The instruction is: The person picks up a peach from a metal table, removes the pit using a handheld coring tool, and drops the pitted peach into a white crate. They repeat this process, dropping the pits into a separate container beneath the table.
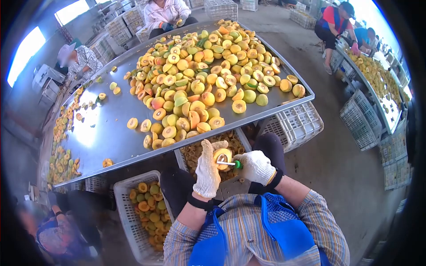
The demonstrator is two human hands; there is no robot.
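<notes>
My left hand, in a stained white knit glove, holds a halved yellow fruit with its cut face and brown centre showing. Gloved in white too, my right hand is closed around the green handle of a small metal tool. The tool's shaft reaches left to the fruit's cut face, at its lower part. Both hands are above a crate of small brownish pieces. Just beyond them is the edge of a metal table heaped with halved yellow and green fruit.
A white crate of fruit halves stands left of my legs. White crates are under the table's right side. People sit around this table, and others work at a second table on the right.
</notes>
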